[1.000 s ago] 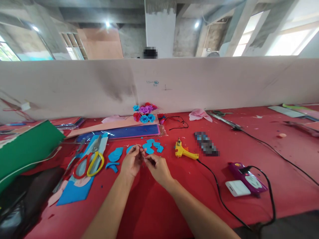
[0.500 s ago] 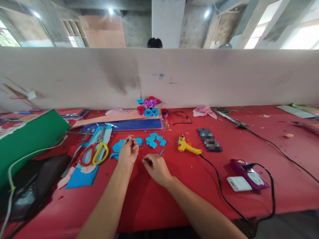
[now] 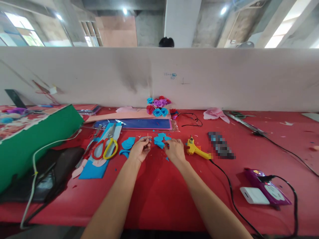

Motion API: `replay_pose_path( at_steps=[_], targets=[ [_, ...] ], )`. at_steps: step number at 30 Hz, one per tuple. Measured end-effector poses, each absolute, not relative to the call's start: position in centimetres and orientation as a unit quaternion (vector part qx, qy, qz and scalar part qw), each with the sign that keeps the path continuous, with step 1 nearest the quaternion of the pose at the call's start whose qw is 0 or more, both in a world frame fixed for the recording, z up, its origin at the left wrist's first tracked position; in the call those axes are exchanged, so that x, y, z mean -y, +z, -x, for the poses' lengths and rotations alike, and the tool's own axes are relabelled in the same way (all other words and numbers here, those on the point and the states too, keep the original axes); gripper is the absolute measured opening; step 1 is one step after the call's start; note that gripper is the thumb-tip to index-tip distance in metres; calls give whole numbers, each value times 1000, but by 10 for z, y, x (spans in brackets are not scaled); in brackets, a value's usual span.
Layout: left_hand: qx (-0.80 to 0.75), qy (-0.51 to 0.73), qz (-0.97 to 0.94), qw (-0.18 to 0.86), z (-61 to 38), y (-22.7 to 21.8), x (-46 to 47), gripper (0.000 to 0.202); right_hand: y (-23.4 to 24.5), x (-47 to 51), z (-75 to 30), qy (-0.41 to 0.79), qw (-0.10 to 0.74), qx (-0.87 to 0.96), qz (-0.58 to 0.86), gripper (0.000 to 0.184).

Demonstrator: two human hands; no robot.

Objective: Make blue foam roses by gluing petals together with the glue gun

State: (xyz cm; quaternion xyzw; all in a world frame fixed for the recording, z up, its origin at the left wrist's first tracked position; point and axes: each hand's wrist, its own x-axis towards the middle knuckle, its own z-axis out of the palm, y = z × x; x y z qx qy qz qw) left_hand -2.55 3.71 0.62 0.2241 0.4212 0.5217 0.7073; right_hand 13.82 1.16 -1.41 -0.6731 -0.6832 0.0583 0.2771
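My left hand is closed in a pinch on a thin stick whose tip pokes up above the fingers. My right hand rests with curled fingers on the red table, touching the small pile of cut blue foam petals; whether it grips one I cannot make out. More blue petal pieces lie just left of my left hand. A yellow glue gun lies right of my right hand, its black cord trailing off to the right.
Red and yellow scissors lie on a blue foam sheet. Finished foam roses stand against the white partition. A green sheet and black bag sit left; a purple device and white box right.
My hands parted and went forward; the right reached out to the blue petal pile. The left keeps its pinch. The view shifted left.
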Motion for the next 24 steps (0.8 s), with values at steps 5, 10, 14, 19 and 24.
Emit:
replay_pose_path(
  at_steps=[5,10,14,19,24],
  targets=[
    [-407,501,-236,726,27,-1,-37,11,-15,-10,-135,54,211,680,700,10],
    [-427,498,-247,713,23,-4,-37,9,-10,-19,-148,4,189,644,741,22],
    [-429,494,-251,714,22,-2,-35,9,-10,-25,-148,-7,171,646,744,22],
    [-422,489,-266,716,21,1,-31,10,-12,-20,-147,1,213,650,730,18],
    [-439,477,-283,707,12,0,-26,15,-10,-14,-157,202,381,607,667,21]
  ],
)
